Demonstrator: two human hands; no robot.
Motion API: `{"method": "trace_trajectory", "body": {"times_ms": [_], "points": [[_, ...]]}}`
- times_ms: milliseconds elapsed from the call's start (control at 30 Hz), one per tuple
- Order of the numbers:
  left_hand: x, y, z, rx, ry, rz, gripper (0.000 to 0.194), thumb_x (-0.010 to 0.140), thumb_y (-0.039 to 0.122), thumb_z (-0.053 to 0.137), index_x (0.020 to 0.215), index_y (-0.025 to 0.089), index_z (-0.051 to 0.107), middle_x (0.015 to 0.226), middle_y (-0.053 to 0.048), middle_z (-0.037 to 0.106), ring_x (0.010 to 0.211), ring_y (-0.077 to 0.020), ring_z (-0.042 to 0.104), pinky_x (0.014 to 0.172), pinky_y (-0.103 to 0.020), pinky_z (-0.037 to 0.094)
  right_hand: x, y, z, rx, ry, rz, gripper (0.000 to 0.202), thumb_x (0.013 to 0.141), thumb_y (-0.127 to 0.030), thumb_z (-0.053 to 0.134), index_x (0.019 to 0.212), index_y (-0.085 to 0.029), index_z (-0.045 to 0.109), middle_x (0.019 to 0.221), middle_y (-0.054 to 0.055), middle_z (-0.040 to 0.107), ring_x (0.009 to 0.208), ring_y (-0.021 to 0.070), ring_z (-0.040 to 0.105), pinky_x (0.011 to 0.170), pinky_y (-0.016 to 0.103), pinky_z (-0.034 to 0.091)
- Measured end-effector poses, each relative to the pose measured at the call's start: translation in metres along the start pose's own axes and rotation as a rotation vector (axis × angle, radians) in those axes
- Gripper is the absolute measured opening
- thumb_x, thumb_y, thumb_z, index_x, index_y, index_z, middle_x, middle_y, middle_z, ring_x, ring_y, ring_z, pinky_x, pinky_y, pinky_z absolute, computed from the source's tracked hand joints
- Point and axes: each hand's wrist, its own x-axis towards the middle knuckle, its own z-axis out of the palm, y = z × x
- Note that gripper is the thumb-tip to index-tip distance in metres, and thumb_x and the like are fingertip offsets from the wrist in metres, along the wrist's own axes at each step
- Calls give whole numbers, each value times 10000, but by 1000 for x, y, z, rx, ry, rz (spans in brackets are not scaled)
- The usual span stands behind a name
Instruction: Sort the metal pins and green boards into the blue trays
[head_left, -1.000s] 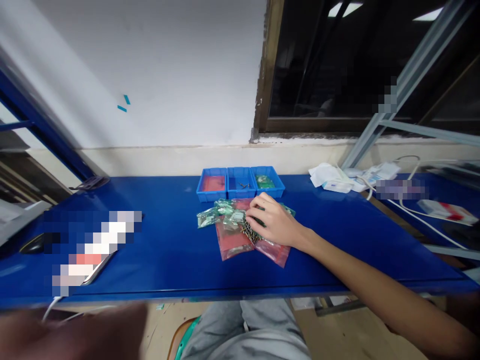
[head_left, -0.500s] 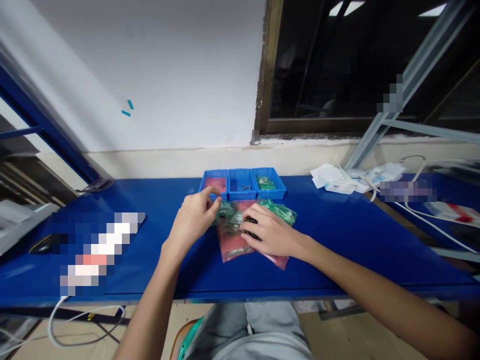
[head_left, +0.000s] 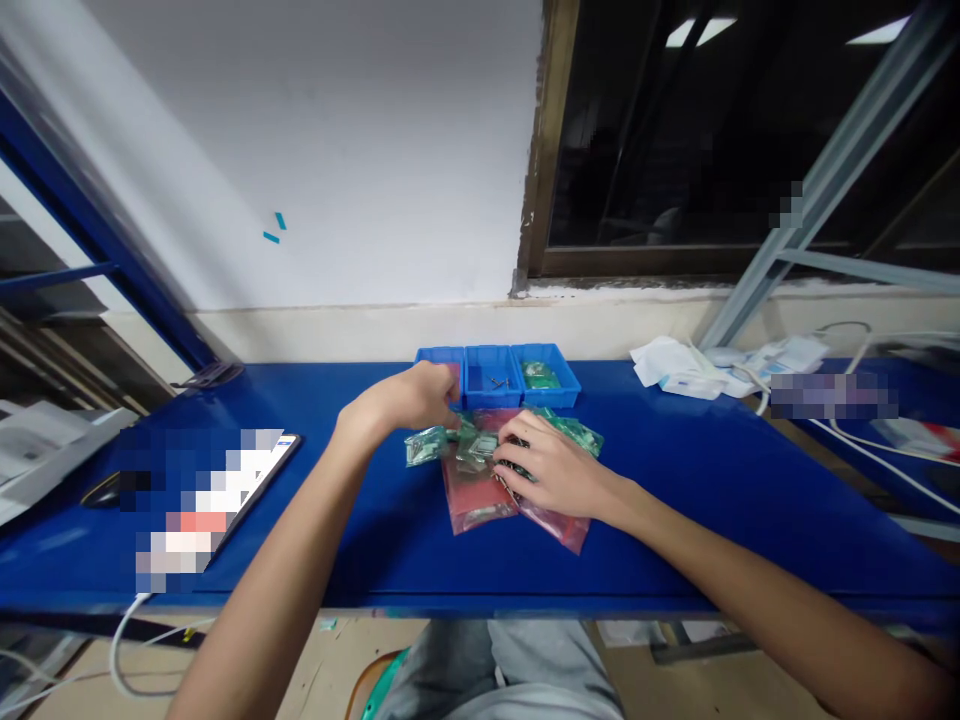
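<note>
A pile of clear and red-tinted plastic bags lies in front of me on the blue table. A red bag [head_left: 480, 495] is at its front, and small clear bags with green contents [head_left: 425, 446] spread to the left and behind. My right hand [head_left: 555, 475] rests on the pile, fingers apart and slightly bent; something dark shows between them. My left hand [head_left: 424, 395] is raised at the pile's back left, overlapping the left blue bin. Its fingers are curled downward and closed; what they hold, if anything, is hidden.
Three joined blue bins stand behind the pile; the middle bin [head_left: 487, 392] has small metal pieces, the right bin [head_left: 571, 392] green bagged items. A phone-like device [head_left: 259, 490] with a cable and a black mouse [head_left: 105, 490] lie left. White papers [head_left: 675, 368] lie back right.
My left hand has moved back, toward the left bin, and its fingers have turned downward, uncovering a small clear bag at the pile's left. My right hand stays on the pile.
</note>
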Motion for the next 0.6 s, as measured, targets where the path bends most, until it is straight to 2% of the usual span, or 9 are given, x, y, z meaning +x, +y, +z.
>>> {"method": "trace_trajectory", "body": {"times_ms": [100,167,300,400,467,600], "points": [[4,-3,-14,-13,-241,75,359,608,346,776,943,218,748,879,-41,746,735,-200,663,611,-259,459,1,1,-1,-1,19,8,183,969,-208,512,899,-158,673,951,93,592,945,228,510,846,405,460],[2,-15,-15,-72,-311,96,417,608,370,776,995,219,740,950,-47,746,811,-211,678,647,-255,477,1,2,-2,2,42,22,190,972,-204,508,897,-153,675,953,95,597,943,226,507,840,395,457],[-5,-43,-4,-7,-316,11,574,613,446,772,1131,210,701,1043,-69,729,874,-230,675,709,-268,484,1,3,-2,8,50,49,212,985,-200,485,914,-154,679,944,91,611,929,221,512,842,397,450],[-5,-52,10,70,-314,-17,652,613,496,766,1177,182,674,1053,-91,717,879,-240,661,714,-279,473,2,3,-1,30,54,49,227,993,-203,471,919,-163,683,931,91,617,929,224,519,845,402,449],[-3,-52,20,106,-320,-44,631,608,487,770,1145,171,676,1006,-93,715,818,-233,649,655,-278,450,3,3,0,55,65,63,235,996,-207,466,921,-167,685,928,92,619,923,224,522,840,402,453],[-3,-49,36,80,-305,-34,456,600,406,791,978,177,677,849,-53,691,696,-192,592,550,-261,363,3,1,1,87,69,105,247,998,-203,458,900,-170,682,924,90,622,922,222,526,837,394,457]]}}
